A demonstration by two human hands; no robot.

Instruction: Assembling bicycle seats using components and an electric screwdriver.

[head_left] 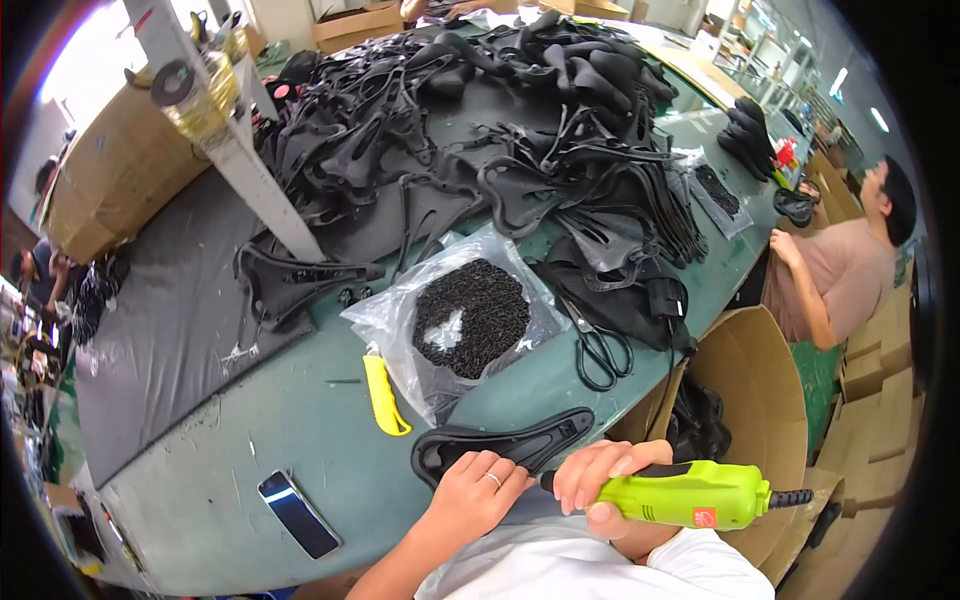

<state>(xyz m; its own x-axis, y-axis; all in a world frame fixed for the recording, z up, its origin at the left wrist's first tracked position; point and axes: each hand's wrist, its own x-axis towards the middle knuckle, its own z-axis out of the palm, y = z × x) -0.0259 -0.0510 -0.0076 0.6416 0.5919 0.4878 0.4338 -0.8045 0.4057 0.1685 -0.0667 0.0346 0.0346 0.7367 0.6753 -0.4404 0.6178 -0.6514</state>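
Nearby, clear bag (400, 325) of black bits (opened); left fingers (487, 480) flat on saddle base (510, 440), right fingers (590, 487) around green screwdriver (690, 492).

I cannot see the tip of the green power screwdriver (690, 493); my right hand (600, 487) and left hand (476, 494) cover it. My left palm hides part of the black saddle base (520, 440). The contents of the clear bag (470, 318) are too small to identify. The cardboard box (745, 400) interior lies in shadow.
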